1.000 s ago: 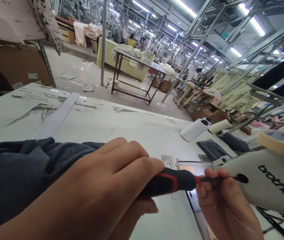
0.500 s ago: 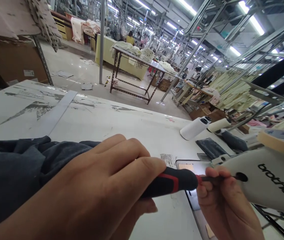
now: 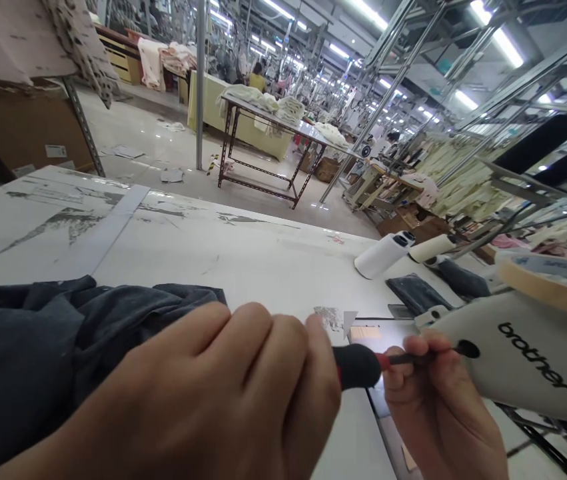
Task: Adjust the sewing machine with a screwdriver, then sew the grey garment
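My left hand (image 3: 223,393) is wrapped around the black and red handle of a screwdriver (image 3: 358,365), covering most of it. The thin shaft runs right into a dark hole in the end of a white sewing machine (image 3: 528,363) marked "brother". My right hand (image 3: 438,407) pinches the shaft close to that hole. Dark grey fabric (image 3: 38,347) lies bunched on the white table (image 3: 243,253) under my left forearm.
Two thread cones (image 3: 383,255) lie on the table behind the machine, next to dark cloth pieces (image 3: 413,293). A roll of tape (image 3: 553,280) sits on top of the machine. Beyond the table's far edge are a metal-framed table (image 3: 273,127) with folded cloth, and distant workers.
My left hand has slid forward along the handle and rolled over it, so less of the red and black grip shows. The right hand stays on the shaft.
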Demonstrator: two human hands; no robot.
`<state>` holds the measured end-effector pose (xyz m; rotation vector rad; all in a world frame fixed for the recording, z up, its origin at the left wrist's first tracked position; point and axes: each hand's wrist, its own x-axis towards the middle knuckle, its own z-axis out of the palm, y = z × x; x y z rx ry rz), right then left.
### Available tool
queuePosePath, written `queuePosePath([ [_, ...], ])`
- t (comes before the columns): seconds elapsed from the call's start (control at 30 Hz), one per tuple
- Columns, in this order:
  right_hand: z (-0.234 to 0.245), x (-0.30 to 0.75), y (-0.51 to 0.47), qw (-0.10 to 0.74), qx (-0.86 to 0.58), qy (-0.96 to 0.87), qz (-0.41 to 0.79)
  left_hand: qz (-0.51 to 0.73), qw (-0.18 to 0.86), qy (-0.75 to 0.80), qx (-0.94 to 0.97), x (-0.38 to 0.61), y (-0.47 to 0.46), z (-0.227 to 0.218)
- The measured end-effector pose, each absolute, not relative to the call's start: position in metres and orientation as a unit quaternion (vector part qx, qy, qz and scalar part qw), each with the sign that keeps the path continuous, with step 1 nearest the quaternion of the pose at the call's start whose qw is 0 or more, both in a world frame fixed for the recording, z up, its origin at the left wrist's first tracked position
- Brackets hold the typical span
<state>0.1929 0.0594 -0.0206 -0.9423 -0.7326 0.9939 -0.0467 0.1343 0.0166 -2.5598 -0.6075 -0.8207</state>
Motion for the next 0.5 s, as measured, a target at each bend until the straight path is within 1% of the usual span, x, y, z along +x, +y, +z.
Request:
queuePosePath([
  [0.03,-0.020,0.193,0.059,0.708,-0.418,-0.336,0.459,-0.278,0.204,-0.209,-0.915,-0.045,0.135,0.016],
  [0.1,-0.019,0.193,0.060,0.702,-0.401,-0.351,0.473,-0.267,0.191,-0.197,-0.924,-0.042,0.139,0.013],
  [0.17,-0.018,0.192,0.061,0.700,-0.386,-0.363,0.479,-0.266,0.147,-0.194,-0.933,-0.040,0.142,0.009],
  [0.23,-0.017,0.192,0.062,0.698,-0.380,-0.365,0.485,-0.255,0.078,-0.208,-0.941,-0.039,0.144,0.009],
  [0.33,-0.016,0.191,0.061,0.701,-0.381,-0.352,0.489,-0.203,-0.080,-0.280,-0.935,-0.037,0.146,0.017],
  [0.43,-0.016,0.189,0.061,0.714,-0.379,-0.340,0.480,-0.073,-0.313,-0.360,-0.876,-0.033,0.155,0.032],
  [0.5,-0.016,0.187,0.062,0.722,-0.382,-0.325,0.477,0.019,-0.452,-0.364,-0.814,-0.032,0.162,0.040],
])
